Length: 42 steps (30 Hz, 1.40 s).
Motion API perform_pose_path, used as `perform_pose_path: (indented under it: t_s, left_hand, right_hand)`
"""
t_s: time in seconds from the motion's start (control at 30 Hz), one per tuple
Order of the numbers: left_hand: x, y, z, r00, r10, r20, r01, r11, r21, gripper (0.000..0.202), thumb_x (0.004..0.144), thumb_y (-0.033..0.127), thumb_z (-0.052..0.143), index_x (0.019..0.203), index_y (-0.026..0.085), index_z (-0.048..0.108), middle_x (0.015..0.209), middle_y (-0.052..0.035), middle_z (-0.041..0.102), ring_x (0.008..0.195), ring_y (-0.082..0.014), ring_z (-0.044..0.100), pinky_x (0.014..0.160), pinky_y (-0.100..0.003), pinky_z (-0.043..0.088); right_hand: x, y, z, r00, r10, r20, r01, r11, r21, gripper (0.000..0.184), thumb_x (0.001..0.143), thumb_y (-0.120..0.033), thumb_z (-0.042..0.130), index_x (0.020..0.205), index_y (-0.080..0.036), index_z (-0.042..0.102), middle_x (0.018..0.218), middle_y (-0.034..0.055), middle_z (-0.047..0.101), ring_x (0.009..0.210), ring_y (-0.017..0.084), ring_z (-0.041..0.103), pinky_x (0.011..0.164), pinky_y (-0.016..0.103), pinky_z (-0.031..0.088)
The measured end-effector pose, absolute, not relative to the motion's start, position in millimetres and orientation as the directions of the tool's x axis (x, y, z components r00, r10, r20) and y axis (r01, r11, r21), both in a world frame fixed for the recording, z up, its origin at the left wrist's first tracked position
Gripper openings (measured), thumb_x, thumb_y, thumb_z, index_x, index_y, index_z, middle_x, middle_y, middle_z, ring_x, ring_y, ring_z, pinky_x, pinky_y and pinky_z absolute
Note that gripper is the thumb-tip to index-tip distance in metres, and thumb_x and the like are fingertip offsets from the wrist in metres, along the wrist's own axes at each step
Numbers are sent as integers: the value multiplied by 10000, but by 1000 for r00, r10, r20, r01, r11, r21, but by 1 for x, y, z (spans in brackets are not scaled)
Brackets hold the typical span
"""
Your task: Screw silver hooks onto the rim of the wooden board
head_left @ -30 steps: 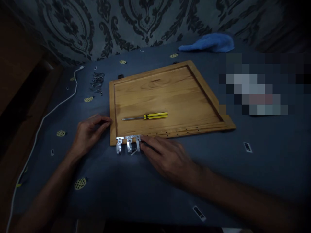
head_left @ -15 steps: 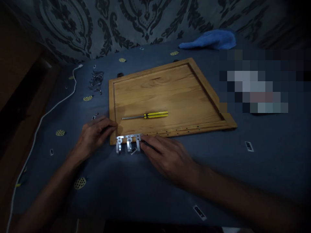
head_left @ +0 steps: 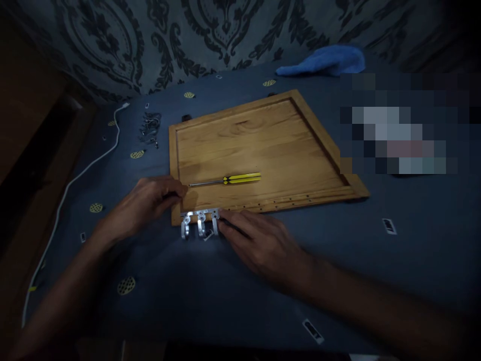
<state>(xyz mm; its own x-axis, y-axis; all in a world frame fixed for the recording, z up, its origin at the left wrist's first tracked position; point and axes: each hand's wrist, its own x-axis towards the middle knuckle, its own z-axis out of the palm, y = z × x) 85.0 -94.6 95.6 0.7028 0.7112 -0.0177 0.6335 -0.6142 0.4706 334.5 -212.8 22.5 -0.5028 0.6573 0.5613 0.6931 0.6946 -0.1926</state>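
A framed wooden panel [head_left: 240,145] lies on the cloth-covered surface. Along its near-left edge sits a silvery metal hook rail [head_left: 201,216], its curved hooks hanging past the frame toward me. My right hand [head_left: 263,240] pinches the rail's right end between thumb and fingers. Over the panel's left frame hovers my left hand [head_left: 150,203], its fingertips pressed together; whatever is between them is too small to make out. On the panel, just beyond the rail, rests a screwdriver [head_left: 240,178] with a yellow and black handle, its tip close to my left fingers.
Loose metal hooks [head_left: 150,128] lie in a pile left of the panel. A white cable [head_left: 90,162] runs down the left side. At the back is a blue cloth [head_left: 326,61]. Small holes dot the panel's near edge. A blurred-out patch covers the right.
My left hand has shifted slightly right, in over the panel's left frame toward the screwdriver tip. My right hand stays on the rail's end.
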Motion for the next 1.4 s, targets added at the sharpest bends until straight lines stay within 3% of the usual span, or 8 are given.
perform_pose_path:
  t_s: [0.2,0.33,0.73,1.0,1.4]
  left_hand:
    - [92,-101,87,649,759,54,622,-571,536,138,940,277,610,908,225,734,923,-30,802,851,-213,759,778,-309,585]
    - [99,-106,75,663,740,112,568,-595,569,125,954,238,610,920,218,728,898,-31,795,818,-197,749,754,-301,577]
    - [106,-108,68,699,698,156,555,-667,497,160,991,194,574,935,210,724,883,-37,768,819,-192,734,748,-290,569]
    - [105,-106,59,665,712,225,538,-666,518,165,980,196,599,933,202,758,881,-47,778,793,-191,738,722,-286,566]
    - [101,-108,57,669,711,217,533,-662,527,163,1004,223,594,962,202,751,906,-52,771,838,-194,737,742,-292,568]
  right_hand:
    - [335,-213,22,-500,658,564,697,692,-189,298,1030,-82,465,1143,-98,740,1183,130,771,924,223,726,725,354,627]
    - [334,-214,21,-503,669,548,705,684,-188,329,1038,-83,429,1158,-104,734,1179,122,773,945,226,728,746,360,633]
    - [335,-214,20,-499,670,549,704,683,-194,307,1030,-78,447,1167,-99,721,1174,126,775,955,233,739,753,369,653]
    - [334,-214,24,-493,669,557,702,683,-200,276,1015,-69,492,1153,-88,730,1164,135,773,951,247,742,740,385,649]
    - [332,-214,24,-474,675,566,722,666,-189,323,1056,-78,412,1123,-110,726,1165,101,780,925,218,722,734,351,602]
